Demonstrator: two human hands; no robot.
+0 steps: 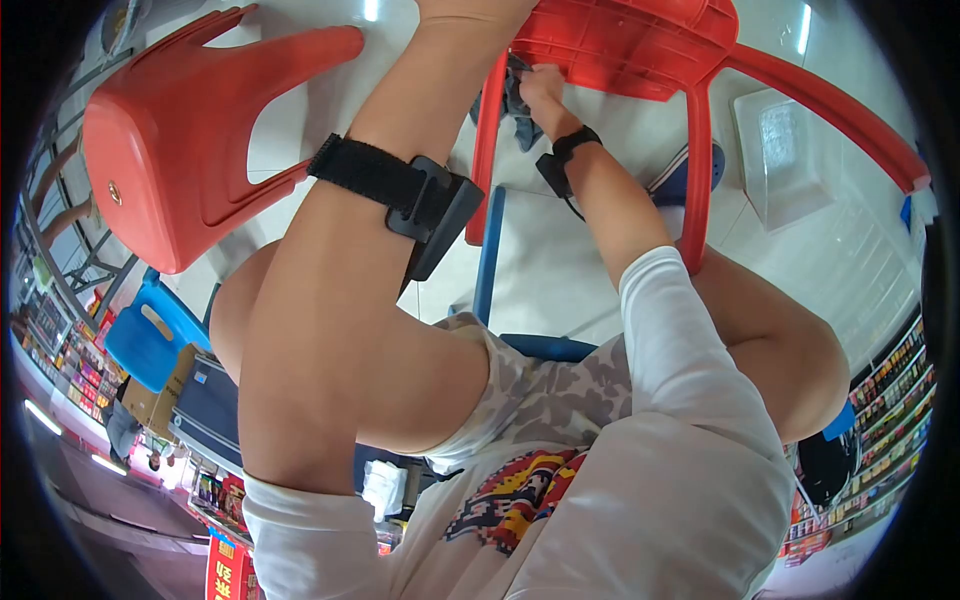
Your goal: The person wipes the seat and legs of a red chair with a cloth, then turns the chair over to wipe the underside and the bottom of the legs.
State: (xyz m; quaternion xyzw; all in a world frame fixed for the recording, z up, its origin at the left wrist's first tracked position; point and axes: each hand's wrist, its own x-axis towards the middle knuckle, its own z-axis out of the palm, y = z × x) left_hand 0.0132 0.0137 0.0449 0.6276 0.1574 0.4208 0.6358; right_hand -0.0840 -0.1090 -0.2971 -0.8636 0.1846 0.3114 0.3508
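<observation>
A red plastic stool (640,45) is tilted in front of me, with its ribbed underside and several legs showing. Under its edge, my right hand (543,88) is closed on a dark grey cloth (522,125), part of which hangs below the fingers. My left hand (476,8) reaches up to the stool's near side at the top of the picture. Only its wrist end shows there; the fingers are cut off, so their hold cannot be seen. Both forearms wear black straps, the left one carrying a black device (440,225).
Another red stool (165,150) stands tilted at the left. A clear plastic tub (785,150) lies on the tiled floor at the right, near a blue shoe (690,172). A blue stool (155,330), a cardboard box (165,400) and stocked shelves (890,430) are around me.
</observation>
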